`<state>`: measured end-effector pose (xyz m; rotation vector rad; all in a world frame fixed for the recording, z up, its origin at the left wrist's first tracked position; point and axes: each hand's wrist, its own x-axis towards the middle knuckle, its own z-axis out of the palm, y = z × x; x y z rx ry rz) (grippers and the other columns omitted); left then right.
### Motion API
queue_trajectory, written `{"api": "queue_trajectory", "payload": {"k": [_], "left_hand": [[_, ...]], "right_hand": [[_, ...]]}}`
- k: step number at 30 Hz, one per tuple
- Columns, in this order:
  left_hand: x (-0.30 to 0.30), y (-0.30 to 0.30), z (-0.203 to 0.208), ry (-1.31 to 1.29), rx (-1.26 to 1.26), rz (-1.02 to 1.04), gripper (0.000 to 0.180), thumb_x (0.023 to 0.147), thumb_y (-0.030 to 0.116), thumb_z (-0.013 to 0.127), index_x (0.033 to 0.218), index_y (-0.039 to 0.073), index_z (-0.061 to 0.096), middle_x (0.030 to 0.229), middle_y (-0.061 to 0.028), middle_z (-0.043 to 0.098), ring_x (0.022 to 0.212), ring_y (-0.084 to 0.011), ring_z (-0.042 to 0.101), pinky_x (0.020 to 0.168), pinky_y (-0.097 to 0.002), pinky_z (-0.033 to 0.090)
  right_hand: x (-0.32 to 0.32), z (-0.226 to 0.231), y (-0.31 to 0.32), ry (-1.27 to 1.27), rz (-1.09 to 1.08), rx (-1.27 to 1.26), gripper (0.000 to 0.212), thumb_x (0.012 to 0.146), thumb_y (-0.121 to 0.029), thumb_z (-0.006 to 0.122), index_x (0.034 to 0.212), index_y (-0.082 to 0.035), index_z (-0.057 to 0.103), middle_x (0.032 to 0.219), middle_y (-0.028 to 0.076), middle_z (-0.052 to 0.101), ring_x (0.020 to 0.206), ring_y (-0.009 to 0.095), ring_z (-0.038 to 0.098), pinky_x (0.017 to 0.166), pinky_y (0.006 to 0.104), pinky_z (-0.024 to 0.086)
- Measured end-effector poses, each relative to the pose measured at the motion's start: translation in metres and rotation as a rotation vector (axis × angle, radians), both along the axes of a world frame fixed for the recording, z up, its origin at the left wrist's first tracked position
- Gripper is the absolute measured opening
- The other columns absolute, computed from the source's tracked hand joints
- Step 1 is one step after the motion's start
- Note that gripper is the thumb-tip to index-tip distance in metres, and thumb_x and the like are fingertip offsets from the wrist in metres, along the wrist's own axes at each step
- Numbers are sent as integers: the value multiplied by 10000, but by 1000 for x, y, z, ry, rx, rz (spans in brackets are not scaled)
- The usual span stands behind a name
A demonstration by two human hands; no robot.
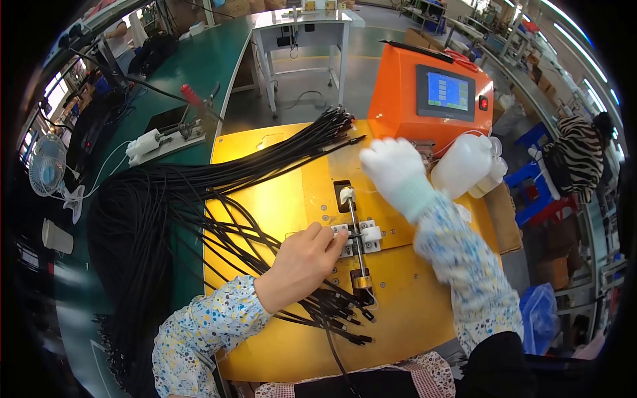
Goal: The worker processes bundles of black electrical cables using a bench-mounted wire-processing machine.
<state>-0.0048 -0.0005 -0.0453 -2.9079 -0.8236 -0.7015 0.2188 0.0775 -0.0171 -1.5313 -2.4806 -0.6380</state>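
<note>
No lettering or number can be read here. The blue screen (448,91) on the orange machine (393,89) shows pale boxes (434,85) and a greenish band (454,105) (perhaps captioned, though anything written there is too small to make out).

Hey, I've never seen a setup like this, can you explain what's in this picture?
No robot here: a fisheye camera on a person's head looks down at their hands, so edges curve. The bare left hand is at a small metal fixture on the yellow work surface; whether it grips anything is hidden. The right hand, in a white glove, hovers near an orange box with a screen; its palm is hidden. Black cables drape across the surface's left side.
</note>
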Motion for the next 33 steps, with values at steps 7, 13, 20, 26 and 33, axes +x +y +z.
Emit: {"api": "queue_trajectory", "payload": {"k": [7, 13, 20, 26, 33], "left_hand": [[1, 4, -2, -31, 42, -51, 342, 734, 54, 618, 1064, -34, 620, 793, -62, 482, 732, -189, 519, 555, -290, 460], [3, 6, -1, -66, 29, -55, 336, 740, 56, 620, 1068, -17, 630, 796, -61, 490, 728, -187, 520, 556, -301, 463], [-2, 7, 3, -75, -71, -6, 324, 701, 26, 679, 1022, 22, 636, 814, -56, 572, 732, -209, 553, 615, -318, 486], [-2, 11, 9, -65, -179, 110, 160, 739, 41, 679, 883, 51, 610, 830, -73, 588, 770, -243, 554, 698, -345, 473], [-4, 15, 13, -17, -229, 59, 89, 775, 59, 664, 850, 63, 616, 861, -61, 584, 847, -263, 537, 802, -363, 434]], "right_hand": [[-43, 18, 80, -416, -248, -472, 233, 859, -131, 574, 1024, -85, 733, 1000, 78, 723, 952, 241, 687, 729, 384, 535], [-24, 27, 63, -320, -265, -327, 199, 864, -124, 563, 986, -72, 712, 993, 71, 701, 948, 234, 676, 723, 380, 546], [8, 53, -41, 105, 137, 232, 168, 760, -78, 649, 921, -79, 602, 760, 49, 526, 734, 243, 556, 624, 358, 448], [8, 38, -82, 259, 118, 144, 230, 768, -76, 663, 993, -78, 621, 748, 53, 507, 718, 251, 538, 628, 367, 439], [11, 16, -80, 423, 8, 58, 144, 837, -92, 624, 979, -67, 620, 798, 97, 578, 731, 282, 586, 628, 394, 460]]}}
